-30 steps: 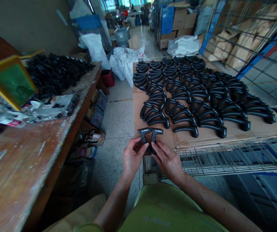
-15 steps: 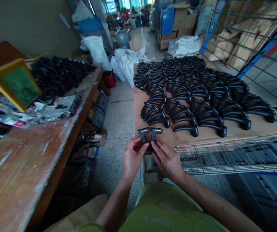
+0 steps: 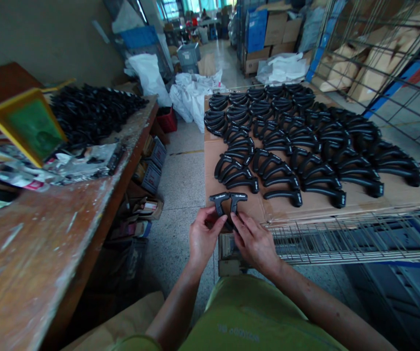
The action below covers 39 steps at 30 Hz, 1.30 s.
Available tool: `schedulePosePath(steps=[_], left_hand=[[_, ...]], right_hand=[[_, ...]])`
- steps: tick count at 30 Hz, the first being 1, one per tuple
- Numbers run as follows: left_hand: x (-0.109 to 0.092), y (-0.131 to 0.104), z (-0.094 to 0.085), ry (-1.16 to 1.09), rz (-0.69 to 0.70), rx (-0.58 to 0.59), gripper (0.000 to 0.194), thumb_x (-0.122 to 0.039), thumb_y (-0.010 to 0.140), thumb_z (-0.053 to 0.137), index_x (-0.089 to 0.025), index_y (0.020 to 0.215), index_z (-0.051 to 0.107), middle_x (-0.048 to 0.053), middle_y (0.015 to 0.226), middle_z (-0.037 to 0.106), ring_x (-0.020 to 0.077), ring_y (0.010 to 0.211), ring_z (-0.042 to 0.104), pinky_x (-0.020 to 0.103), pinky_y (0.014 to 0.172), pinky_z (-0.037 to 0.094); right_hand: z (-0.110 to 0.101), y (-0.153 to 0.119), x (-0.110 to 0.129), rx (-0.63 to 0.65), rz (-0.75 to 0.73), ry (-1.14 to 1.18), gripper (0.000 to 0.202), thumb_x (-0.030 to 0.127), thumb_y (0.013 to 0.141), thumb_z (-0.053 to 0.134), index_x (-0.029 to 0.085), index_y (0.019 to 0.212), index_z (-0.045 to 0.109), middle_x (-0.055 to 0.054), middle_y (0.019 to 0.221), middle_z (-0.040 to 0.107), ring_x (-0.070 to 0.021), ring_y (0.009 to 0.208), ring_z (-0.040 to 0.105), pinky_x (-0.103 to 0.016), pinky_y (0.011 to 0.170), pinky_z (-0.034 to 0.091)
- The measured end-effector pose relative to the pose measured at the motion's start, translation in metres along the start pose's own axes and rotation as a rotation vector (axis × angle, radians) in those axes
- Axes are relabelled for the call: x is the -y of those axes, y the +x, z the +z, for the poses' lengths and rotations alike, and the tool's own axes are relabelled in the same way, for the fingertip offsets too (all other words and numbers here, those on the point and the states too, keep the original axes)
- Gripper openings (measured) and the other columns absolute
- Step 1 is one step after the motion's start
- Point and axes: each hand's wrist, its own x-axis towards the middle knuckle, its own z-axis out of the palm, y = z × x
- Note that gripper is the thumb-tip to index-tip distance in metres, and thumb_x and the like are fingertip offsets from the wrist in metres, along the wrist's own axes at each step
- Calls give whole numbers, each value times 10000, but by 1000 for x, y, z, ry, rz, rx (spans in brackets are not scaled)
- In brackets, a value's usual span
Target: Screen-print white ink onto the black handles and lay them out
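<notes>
Two curved black handle-like parts with pale lettering on their T-shaped heads are held side by side over the near left corner of the cardboard. My left hand (image 3: pixel 204 239) is closed on the left black handle (image 3: pixel 219 199), thumb and fingers pinching its stem. Around the stem of the right black handle (image 3: pixel 238 198) my right hand (image 3: pixel 255 241) is closed too. The two heads almost touch, and the lower ends are partly hidden by my fingers. Just beyond lie many matching black handles (image 3: pixel 281 178), fanned out in overlapping groups on the cardboard sheet (image 3: pixel 211 146).
The cardboard rests on a wire rack (image 3: pixel 323 239), with a tall wire mesh panel (image 3: pixel 381 63) at right. On the left, a worn wooden table (image 3: pixel 49 229) bears a black heap (image 3: pixel 89 112) and a yellow-framed picture (image 3: pixel 27 126). White sacks (image 3: pixel 191 95) stand on the floor behind.
The view has shifted very slightly. Both hands keep hold of the two handles in nearly the same place.
</notes>
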Motion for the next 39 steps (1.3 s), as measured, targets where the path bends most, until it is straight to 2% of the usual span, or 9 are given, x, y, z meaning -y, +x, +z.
schedulePosePath(steps=[8,25,30,36,39], left_hand=[[0,1,0,9,10,7,275,-330,796,700,-190,1021,625,3,838,681,121,709,618,250,699,504],[-3,2,-1,25,-2,38,298,-353,793,698,-191,1032,625,10,843,692,125,697,626,257,691,511],[-3,4,-1,39,-1,50,298,-352,791,694,-195,1037,633,7,845,695,122,685,620,252,676,501],[-2,13,2,-122,-33,-17,295,-318,734,732,-191,985,645,25,904,690,139,777,633,260,732,504],[-1,19,-1,-229,-48,-80,326,-315,695,757,-178,966,640,22,880,672,128,740,612,246,695,494]], right_hand=[[3,0,-1,-65,-31,-17,440,186,895,513,135,1330,553,-132,1189,645,-214,987,642,-333,822,569],[-3,3,3,-54,-30,-40,415,197,895,508,100,1293,575,-143,1169,649,-221,949,640,-343,803,562],[-7,4,3,7,-18,-52,413,217,897,525,136,1299,579,-131,1164,641,-223,941,637,-340,783,558],[-7,6,-2,32,-56,-113,362,337,935,539,142,1229,622,-136,1084,661,-212,886,647,-312,718,550],[-6,7,-1,39,-68,-158,404,407,927,541,139,1217,626,-132,1032,672,-203,836,651,-298,679,536]])
